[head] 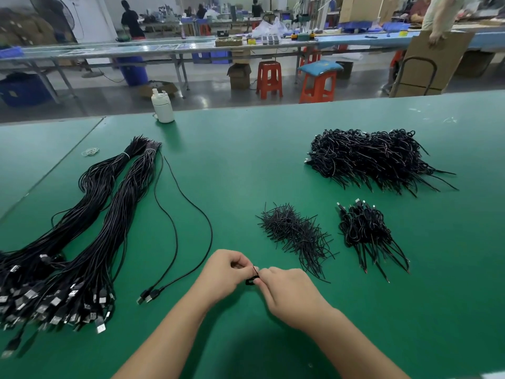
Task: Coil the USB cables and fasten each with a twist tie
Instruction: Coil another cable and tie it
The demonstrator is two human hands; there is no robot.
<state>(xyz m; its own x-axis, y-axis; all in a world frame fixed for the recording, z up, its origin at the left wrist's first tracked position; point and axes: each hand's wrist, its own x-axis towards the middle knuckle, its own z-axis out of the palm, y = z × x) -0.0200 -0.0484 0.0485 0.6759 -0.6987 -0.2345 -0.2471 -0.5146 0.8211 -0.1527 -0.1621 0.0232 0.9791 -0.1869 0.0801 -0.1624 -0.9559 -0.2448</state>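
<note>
Right now the fingers [240, 265] of the left hand [222, 272] and those of the right hand [284, 287] meet over a small black coiled cable [250, 281], both sets curled in and pinching it, with a thin end of twist tie [255, 269] sticking up between them; most of the coil is hidden, so whether the tie is fully wound I cannot tell. Holding it low over the green worktop [246, 160] and close to the body probably keeps the loops from springing open while the tie is turned. Just beyond the coil and to its right lies the loose heap of twist ties [296, 233], within easy reach of the right hand. Further right of the coil sits a small pile of finished coils [364, 228], and beyond that a much larger pile [374, 160], so done work seems to gather on that side. Left of the coil, two single cables [175, 236] lie stretched out, then big banded bundles of uncoiled USB cables [82, 242]. No container holds any of it; a white bottle [162, 108] stands far beyond the coil.
</note>
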